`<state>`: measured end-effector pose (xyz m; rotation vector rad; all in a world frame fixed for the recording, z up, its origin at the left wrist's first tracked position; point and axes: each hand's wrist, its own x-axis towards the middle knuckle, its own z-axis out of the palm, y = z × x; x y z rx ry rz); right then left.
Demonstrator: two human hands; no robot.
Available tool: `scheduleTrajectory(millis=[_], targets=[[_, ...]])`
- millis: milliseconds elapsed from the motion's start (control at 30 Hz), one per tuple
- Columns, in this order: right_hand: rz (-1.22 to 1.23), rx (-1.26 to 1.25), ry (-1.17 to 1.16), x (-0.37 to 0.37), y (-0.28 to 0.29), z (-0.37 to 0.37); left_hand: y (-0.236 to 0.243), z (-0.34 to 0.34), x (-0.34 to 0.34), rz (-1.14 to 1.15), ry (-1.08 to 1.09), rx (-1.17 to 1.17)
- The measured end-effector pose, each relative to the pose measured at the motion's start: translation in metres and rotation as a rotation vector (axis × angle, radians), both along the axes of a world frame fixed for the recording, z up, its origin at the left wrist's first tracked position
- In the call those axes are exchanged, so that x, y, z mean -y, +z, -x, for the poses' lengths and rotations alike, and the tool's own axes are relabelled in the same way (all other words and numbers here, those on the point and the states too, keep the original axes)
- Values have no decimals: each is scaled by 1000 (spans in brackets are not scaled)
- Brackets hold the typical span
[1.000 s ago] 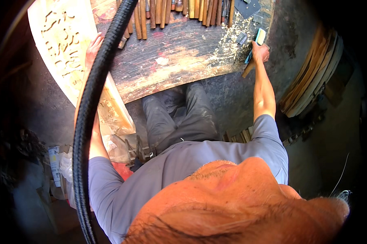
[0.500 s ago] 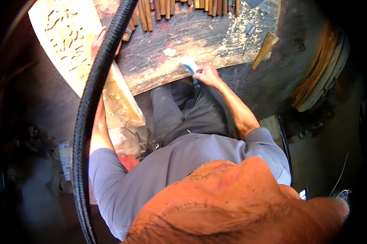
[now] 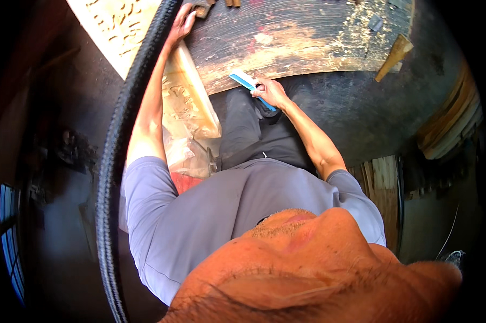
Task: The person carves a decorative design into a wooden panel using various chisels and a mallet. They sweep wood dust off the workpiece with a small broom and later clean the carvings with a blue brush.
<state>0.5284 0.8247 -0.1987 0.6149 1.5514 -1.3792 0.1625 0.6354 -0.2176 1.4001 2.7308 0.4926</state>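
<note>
Closest to me, a black braided cable (image 3: 107, 204) cuts across the view, and past it there's the grey shirt (image 3: 226, 199). Now the right hand (image 3: 271, 92): fingers closed round a blue brush (image 3: 244, 79), pale bristles out front, just off the counter's near edge! To its left lies the carved wooden panel (image 3: 183, 89), one end jutting beyond the counter (image 3: 226, 46). Up its long edge sits the left hand (image 3: 182, 24), fingers a little apart; whether they grip the wood, I can't tell. I'd call this a moment of readying the brush, bristles not on the carving; any stroke there calls for a leftward reach and a steady panel. Farther out: shavings (image 3: 356, 37), a wooden wedge (image 3: 394, 58) overhanging the counter, then stacked boards (image 3: 452, 113) off right.
</note>
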Motion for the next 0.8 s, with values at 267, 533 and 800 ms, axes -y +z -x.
scheduleTrajectory(millis=[267, 533, 800], targets=[[209, -48, -279, 69, -18, 11, 21, -5, -2, -6, 58, -15], [192, -94, -386, 98, -31, 9, 25, -14, -7, -22, 82, 1], [-169, -199, -330, 58, -44, 97, 29, -13, -10, -30, 85, 29]])
